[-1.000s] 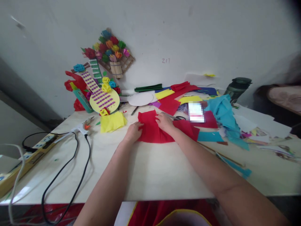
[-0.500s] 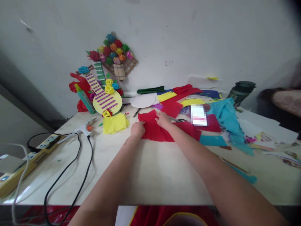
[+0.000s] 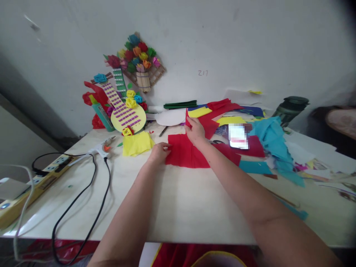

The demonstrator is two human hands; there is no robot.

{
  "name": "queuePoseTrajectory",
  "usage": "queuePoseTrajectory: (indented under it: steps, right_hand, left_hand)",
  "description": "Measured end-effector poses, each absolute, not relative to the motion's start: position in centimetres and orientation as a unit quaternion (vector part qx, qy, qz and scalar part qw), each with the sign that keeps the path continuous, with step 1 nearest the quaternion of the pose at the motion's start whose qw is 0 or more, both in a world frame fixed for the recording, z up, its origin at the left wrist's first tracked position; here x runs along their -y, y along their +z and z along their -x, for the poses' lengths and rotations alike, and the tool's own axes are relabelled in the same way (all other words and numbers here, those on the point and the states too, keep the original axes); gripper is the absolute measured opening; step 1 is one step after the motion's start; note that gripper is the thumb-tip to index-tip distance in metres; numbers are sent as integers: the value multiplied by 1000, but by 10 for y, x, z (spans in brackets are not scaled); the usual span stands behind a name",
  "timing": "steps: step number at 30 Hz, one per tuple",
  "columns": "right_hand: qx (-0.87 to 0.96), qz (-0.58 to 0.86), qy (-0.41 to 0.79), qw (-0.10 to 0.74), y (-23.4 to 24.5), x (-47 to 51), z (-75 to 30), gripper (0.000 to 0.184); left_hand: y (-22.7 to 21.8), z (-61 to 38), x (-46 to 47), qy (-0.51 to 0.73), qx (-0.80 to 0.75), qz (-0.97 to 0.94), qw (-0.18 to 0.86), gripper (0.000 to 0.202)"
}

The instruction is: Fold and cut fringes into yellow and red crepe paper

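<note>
A sheet of red crepe paper (image 3: 185,155) lies on the pale table (image 3: 178,200) in front of me. My left hand (image 3: 160,151) presses on its left edge with the fingers curled down. My right hand (image 3: 194,131) pinches the far edge of the red paper and lifts a corner up. A yellow crumpled paper (image 3: 136,144) sits just left of my left hand.
Scissors (image 3: 214,141) lie behind the red sheet. Piles of coloured paper (image 3: 267,137) cover the right side. A paper guitar (image 3: 122,111) and paper flower basket (image 3: 139,63) lean on the wall. A glue gun (image 3: 102,149), black cords and a power strip (image 3: 36,180) lie left. A dark bottle (image 3: 289,105) stands at the right.
My right hand has moved away from me and raised the far corner of the red paper. My left hand stays on the left edge.
</note>
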State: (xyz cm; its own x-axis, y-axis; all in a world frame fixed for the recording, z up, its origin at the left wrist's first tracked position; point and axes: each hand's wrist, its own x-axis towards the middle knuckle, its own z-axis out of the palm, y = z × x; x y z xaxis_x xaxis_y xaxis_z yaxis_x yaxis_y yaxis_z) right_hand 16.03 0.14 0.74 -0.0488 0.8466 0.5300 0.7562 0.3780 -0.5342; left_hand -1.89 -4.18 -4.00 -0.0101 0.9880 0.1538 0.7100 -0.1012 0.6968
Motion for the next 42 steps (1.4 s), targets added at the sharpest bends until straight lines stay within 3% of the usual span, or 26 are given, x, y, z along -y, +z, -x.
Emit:
queuePoseTrajectory:
  steps: [3,8,12,16,19,26,30,32,35,38,42]
  right_hand:
    - [736,489,130,451,16,10,-147,47]
    - [673,338,360,551,18,35,-130,52]
    - [543,414,451,575,-12,46,-136,53]
    - [469,544,396,572,-55,44,-153,45]
    - [490,558,351,571,-73,40,-161,42]
    - [485,559,358,569,-72,42,-160,45]
    - [483,565,353,568,-73,42,-159,46]
    - [489,568,344,566,-73,41,-159,44]
    - [505,562,327,568,-75,40,-159,44]
    - [516,546,311,583,-79,37,-159,45]
    - [510,546,300,594,-84,34,-160,46]
  left_hand:
    - [-43,21,40,317,-639,-672,199,25]
    - [-42,23,42,274,-644,-697,157,25]
    - [-39,26,43,220,-632,-735,113,35]
    - [-37,32,43,194,-586,-779,113,51]
    - [-32,36,46,176,-576,-788,125,59]
    - [-27,49,51,156,-570,-797,126,59]
    - [-24,47,51,230,-543,-798,123,55]
    - [-22,32,54,319,-529,-769,163,52]
    - [-23,-5,64,428,-487,-698,303,60]
    - [-29,-39,72,414,-482,-662,398,65]
    - [-37,-51,73,373,-526,-654,395,65]
